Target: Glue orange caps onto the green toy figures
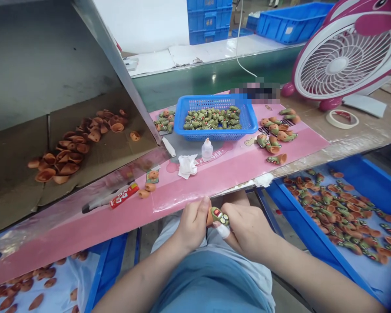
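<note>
Just past the table's front edge, both hands hold one small figurine (pixel 219 216), a green painted piece with a red spot and pale round eyes, set against an orange cone-shaped cup. My left hand (pixel 193 224) pinches the orange end. My right hand (pixel 250 228) grips the green part, with a white wrap (pixel 222 230) on its thumb. On the pink mat beyond them are a small squeeze bottle (pixel 207 150) and a crumpled tissue (pixel 187 166). A blue basket (pixel 215 135) behind these holds many loose green pieces.
Finished-looking green-and-orange figurines (pixel 275 141) lie right of the basket. Orange cups (pixel 68 154) fill part of a cardboard-lined box at left. Blue trays flank my lap, the right tray (pixel 365 174) holding figurines. A pink fan (pixel 342 65) and tape roll (pixel 342 118) stand at right.
</note>
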Motion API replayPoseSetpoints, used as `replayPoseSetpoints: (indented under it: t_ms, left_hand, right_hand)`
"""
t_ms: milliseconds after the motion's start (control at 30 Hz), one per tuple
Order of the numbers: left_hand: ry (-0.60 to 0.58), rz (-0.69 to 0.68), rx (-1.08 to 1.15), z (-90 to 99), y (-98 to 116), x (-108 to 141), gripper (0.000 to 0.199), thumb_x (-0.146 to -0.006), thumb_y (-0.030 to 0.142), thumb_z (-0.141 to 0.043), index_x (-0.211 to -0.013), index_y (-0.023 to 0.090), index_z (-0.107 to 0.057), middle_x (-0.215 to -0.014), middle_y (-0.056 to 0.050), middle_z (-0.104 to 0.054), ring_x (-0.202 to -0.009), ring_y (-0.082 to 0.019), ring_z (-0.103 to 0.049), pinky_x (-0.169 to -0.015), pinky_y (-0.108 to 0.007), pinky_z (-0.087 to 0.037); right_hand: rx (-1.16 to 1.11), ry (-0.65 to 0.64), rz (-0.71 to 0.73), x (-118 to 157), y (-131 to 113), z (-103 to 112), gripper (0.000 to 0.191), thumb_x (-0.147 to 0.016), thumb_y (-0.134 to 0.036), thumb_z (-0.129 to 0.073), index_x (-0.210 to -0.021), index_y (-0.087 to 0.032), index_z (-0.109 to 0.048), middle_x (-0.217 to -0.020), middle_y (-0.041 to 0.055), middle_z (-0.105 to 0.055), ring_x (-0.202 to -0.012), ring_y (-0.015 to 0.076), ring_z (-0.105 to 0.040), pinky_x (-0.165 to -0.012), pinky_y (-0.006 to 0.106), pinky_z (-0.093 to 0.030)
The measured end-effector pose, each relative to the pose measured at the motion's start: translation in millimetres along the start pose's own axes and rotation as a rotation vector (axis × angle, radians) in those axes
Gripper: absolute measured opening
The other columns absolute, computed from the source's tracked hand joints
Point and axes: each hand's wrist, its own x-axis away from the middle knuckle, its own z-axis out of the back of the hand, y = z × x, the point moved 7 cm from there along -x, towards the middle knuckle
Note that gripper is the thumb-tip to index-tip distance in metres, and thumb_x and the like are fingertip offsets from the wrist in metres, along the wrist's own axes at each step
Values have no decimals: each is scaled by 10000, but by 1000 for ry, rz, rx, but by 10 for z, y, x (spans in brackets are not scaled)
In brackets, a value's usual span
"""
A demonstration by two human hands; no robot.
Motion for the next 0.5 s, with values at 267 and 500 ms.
replayPoseSetpoints:
  t_ms: [267, 500]
  left_hand:
    - [-3, -9, -140, -24, 54, 22, 477, -866, 486, -175, -549, 197, -383, -489, 14, -365, -488, -136, -355, -515, -263, -258]
    - [-27, 0, -184, -89, -32, -42, 479, -875, 453, -151, -510, 199, -331, -474, 9, -363, -479, -138, -353, -510, -265, -247]
  right_hand:
    - [38, 72, -35, 86, -36, -6, 256, -861, -286, -281, -659, -181, -397, -516, 10, -475, -454, 124, -424, -462, 254, -233]
    - [-34, 32, -115, 156, 19, -138, 246, -852, -285, -275, -694, -170, -424, -555, 21, -491, -480, 131, -425, -476, 258, -240]
